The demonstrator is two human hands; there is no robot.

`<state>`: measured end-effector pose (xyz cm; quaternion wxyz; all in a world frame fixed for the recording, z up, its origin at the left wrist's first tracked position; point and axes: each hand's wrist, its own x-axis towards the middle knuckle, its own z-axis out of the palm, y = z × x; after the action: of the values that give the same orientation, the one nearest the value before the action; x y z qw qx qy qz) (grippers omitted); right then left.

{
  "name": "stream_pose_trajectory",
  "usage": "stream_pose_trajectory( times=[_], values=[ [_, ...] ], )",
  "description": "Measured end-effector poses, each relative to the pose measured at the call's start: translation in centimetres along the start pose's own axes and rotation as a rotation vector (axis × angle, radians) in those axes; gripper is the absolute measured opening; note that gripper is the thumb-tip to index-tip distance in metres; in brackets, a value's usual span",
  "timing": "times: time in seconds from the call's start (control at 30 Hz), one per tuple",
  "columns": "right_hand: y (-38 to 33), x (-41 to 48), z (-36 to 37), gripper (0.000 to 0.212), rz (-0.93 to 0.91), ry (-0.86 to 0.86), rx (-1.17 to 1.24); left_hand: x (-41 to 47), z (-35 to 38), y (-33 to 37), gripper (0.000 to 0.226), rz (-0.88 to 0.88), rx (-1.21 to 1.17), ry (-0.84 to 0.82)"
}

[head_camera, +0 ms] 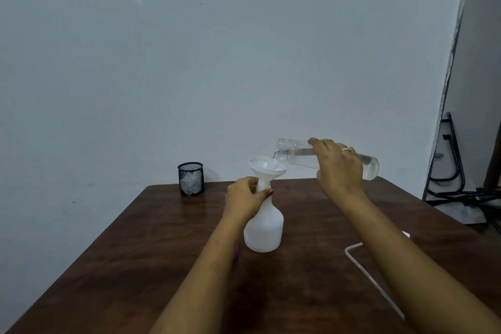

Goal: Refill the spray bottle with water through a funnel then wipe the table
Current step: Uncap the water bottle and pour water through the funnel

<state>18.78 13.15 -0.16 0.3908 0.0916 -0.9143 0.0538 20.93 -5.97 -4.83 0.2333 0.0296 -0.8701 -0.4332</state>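
While left hand (244, 199) fingers pinch white spray bottle (264, 228) neck, funnel (267, 168) seated, right hand (337, 168) fingers wrap tilted clear bottle (295, 153).

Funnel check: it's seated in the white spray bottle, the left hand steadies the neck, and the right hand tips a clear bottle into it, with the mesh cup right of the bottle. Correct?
Not quite. The head view shows the mesh cup left of the white spray bottle, by the wall. The rest stands: funnel seated, left hand at the neck, right hand tipping the clear bottle.
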Motion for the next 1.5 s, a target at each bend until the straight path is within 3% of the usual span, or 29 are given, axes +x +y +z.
stream_pose_trajectory(
  times=[1.5],
  values=[
    [-0.11, -0.11, -0.51, 0.064, -0.025, 0.038, -0.014, 0.06, 0.12, -0.04, 0.049, 0.001, -0.015, -0.004]
  ],
)
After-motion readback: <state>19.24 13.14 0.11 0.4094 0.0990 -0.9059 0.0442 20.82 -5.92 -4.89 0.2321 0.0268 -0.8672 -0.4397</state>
